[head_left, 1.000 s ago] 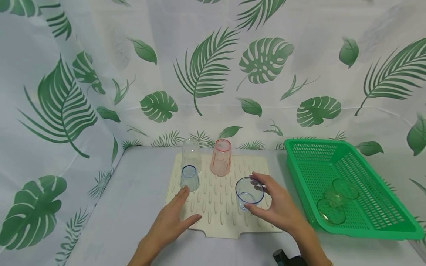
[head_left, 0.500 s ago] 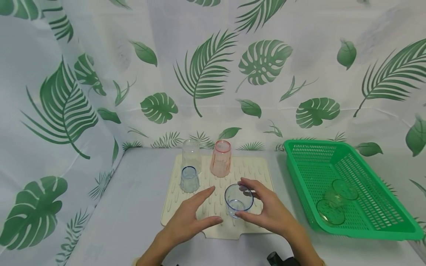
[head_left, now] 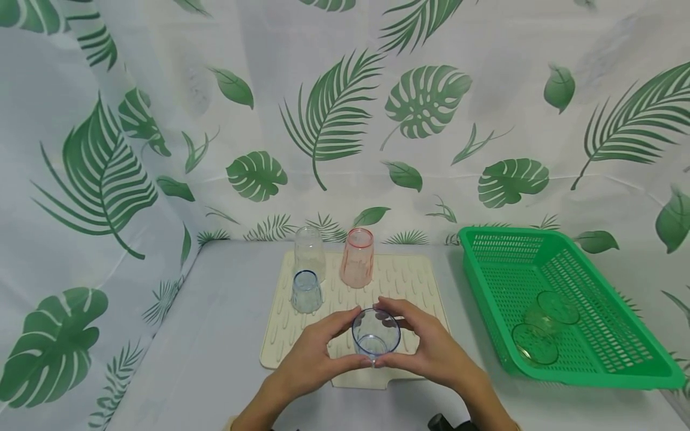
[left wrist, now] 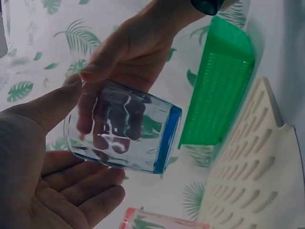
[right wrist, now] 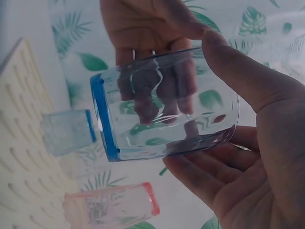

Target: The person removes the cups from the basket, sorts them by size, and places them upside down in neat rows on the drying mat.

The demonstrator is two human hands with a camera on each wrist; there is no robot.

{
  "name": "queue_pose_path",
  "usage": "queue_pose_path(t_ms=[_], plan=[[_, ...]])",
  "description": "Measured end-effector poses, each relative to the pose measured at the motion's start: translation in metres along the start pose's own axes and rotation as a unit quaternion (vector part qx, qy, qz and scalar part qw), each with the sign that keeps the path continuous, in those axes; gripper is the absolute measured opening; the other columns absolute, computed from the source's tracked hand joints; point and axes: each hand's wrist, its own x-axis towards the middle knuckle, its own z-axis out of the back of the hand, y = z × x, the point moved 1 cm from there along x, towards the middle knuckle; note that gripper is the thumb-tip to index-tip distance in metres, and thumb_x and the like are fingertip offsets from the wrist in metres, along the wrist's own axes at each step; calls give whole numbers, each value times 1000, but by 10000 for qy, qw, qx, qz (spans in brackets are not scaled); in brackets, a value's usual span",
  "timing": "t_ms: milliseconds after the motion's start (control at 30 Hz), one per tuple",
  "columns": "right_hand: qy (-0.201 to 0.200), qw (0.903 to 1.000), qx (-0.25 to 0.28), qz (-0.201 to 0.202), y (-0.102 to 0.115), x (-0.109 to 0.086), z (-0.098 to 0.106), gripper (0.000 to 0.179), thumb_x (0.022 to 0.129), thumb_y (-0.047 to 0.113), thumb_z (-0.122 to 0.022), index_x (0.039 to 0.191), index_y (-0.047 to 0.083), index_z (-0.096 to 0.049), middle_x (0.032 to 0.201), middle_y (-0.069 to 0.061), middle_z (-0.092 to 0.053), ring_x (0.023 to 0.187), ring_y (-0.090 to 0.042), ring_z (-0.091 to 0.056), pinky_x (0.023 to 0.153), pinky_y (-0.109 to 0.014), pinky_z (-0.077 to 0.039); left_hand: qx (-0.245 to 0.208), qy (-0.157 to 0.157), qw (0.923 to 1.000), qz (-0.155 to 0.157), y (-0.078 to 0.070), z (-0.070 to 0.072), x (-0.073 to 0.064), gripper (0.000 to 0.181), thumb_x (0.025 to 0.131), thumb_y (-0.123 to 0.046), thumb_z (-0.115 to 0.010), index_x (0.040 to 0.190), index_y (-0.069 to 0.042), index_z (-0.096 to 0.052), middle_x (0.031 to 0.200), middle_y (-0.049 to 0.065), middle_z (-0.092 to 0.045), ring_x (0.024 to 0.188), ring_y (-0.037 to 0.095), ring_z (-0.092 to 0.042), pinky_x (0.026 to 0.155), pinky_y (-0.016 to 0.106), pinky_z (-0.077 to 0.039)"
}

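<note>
Blue-edged glass (head_left: 375,335), over the mat (head_left: 401,276) near its front edge — I grip it, left hand (head_left: 311,358) and right hand (head_left: 433,348); best squeeze softly.

It's a screened-off counter (head_left: 210,335), pale and plain across the bottom of the frame, looking like a makeshift booth. Leaf-print sheeting (head_left: 372,140) fills the top and wraps down the left. There's a kitchen flavour, too: ridged cream mat (head_left: 399,278) at centre, pink glass (head_left: 357,266) standing on it, green slotted basket (head_left: 517,245) at right.
</note>
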Motion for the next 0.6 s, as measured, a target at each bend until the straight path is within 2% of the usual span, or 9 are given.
queue_pose_path(t_ms=[167,333,600], plan=[[-8,9995,146,294,-1,0,-3,85,66,32,-83,138,15,-42,128,-7,-58,113,-17,-59,92,-24,-53,-183,50,9997,125,1,-2,1,74,81,-42,-70,143,-19,-37,137,2,-52,124,14,-54,101,26,-48],[-13,9986,191,490,-1,1,-4,88,62,29,-84,138,14,-43,129,-6,-57,112,-16,-59,91,-24,-54,-431,123,9984,340,1,-3,2,77,78,-43,-73,143,-20,-37,138,-1,-51,121,11,-55,99,24,-49],[22,9974,411,598,-1,1,-5,94,56,21,-86,139,11,-42,129,-7,-57,112,-18,-59,91,-27,-54,-635,-68,9979,139,0,-3,4,70,74,-38,-78,134,-19,-47,125,-2,-59,110,8,-60,93,30,-54]])
